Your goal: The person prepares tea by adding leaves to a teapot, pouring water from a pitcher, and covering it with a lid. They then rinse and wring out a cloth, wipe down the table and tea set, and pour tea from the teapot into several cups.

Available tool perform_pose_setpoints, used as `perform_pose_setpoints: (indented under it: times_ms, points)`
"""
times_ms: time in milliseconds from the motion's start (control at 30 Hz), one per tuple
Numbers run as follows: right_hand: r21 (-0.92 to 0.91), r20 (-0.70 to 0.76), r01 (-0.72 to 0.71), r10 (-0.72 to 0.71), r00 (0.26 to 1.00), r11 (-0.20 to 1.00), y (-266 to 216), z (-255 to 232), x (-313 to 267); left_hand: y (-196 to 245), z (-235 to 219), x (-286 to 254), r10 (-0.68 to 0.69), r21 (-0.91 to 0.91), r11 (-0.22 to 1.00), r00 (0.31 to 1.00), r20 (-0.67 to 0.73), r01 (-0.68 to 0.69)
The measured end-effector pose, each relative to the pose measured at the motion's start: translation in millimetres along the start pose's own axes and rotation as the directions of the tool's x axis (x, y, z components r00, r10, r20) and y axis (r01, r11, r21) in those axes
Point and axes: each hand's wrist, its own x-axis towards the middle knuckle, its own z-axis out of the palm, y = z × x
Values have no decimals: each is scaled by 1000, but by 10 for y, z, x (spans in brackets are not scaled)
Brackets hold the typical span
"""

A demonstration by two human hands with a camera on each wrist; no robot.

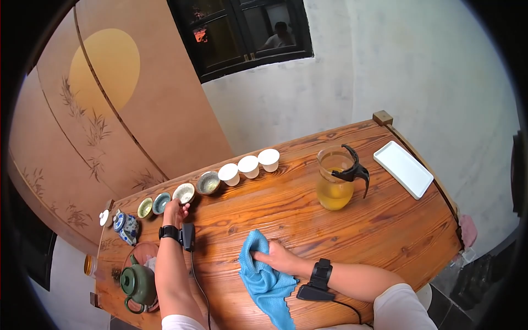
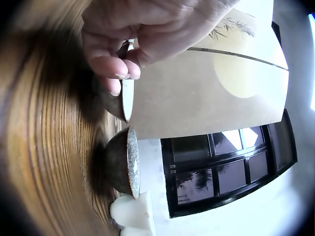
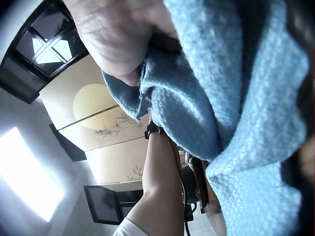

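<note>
At the far side of the table my left hand (image 1: 173,213) grips a pale speckled teacup (image 1: 184,191) by its near rim. The left wrist view shows the thumb and fingers pinching the edge of this cup (image 2: 126,101). Beside it, a dark-rimmed grey cup (image 1: 208,183) sits to the right, and a blue-glazed cup (image 1: 161,203) to the left. My right hand (image 1: 280,258) holds a bunched light-blue cloth (image 1: 264,286) over the middle of the table. In the right wrist view the cloth's folds hide most of the fingers.
Several white cups (image 1: 248,166) continue the row rightward. A glass pitcher (image 1: 334,190) of yellow liquid and a white tray (image 1: 403,169) stand right. On the left are a small green cup (image 1: 145,208), a blue-and-white pot (image 1: 126,227) and a green teapot (image 1: 138,286).
</note>
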Motion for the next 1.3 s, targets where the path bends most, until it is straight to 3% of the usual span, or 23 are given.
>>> perform_pose_setpoints:
  times_ms: [100,167,300,433,500,633,733,767,833,867,900,933,967,1033,1067,1133,1167,1233,1300]
  points:
    - [-70,-18,38,-40,999,997,0,2,4,220,20,-390,-20,81,996,1000,-8,21]
    - [-92,-30,50,-53,998,995,-1,1,6,151,-99,-150,31,110,993,999,34,-35]
    - [-55,-20,27,-28,999,998,-24,17,-10,572,133,-777,69,226,971,996,61,-82]
    - [16,-17,24,-24,1000,1000,96,25,55,889,563,-1277,167,341,911,963,210,-232]
    - [34,-28,21,-20,999,999,152,28,74,1026,900,-1635,175,376,861,894,413,-343]
    - [-20,-24,-1,0,1000,1000,205,2,103,1153,1620,-2161,130,366,818,762,634,-444]
    - [-94,-33,118,-122,992,989,80,27,46,1190,2069,-2538,140,375,756,692,709,-537]
    - [-93,-40,123,-127,991,988,69,29,43,1191,2196,-2598,155,386,721,677,719,-575]
    - [-105,-70,95,-103,992,990,68,46,32,1192,2408,-2748,255,445,541,644,722,-713]
    - [16,-55,56,-55,997,998,46,58,14,1143,2506,-2801,253,445,537,640,725,-716]
    - [18,-58,60,-59,997,998,28,51,11,1082,2597,-2844,422,453,318,552,719,-833]
    - [-27,-47,46,-48,998,999,14,44,9,1028,2662,-2861,560,460,77,420,714,-885]
    - [-73,-37,32,-35,999,997,6,39,6,963,2711,-2853,670,384,-198,161,725,-902]
    - [-121,-25,0,-3,1000,993,11,8,35,840,2786,-2836,684,343,-479,-97,723,-808]
    - [-186,-27,-20,15,1000,982,8,6,50,797,2821,-2882,682,343,-480,-97,725,-807]
    - [-249,-29,-38,32,999,968,9,6,58,718,2874,-2968,632,353,-615,-173,755,-706]
    - [-221,-31,-14,7,1000,975,8,11,55,684,2877,-3009,632,353,-615,-173,756,-705]
    - [-193,-32,12,-18,999,981,4,10,49,620,2856,-3078,570,331,-748,-303,764,-575]
    - [-107,-2,-46,46,999,993,-31,-12,24,590,2831,-3082,570,338,-757,-312,760,-558]
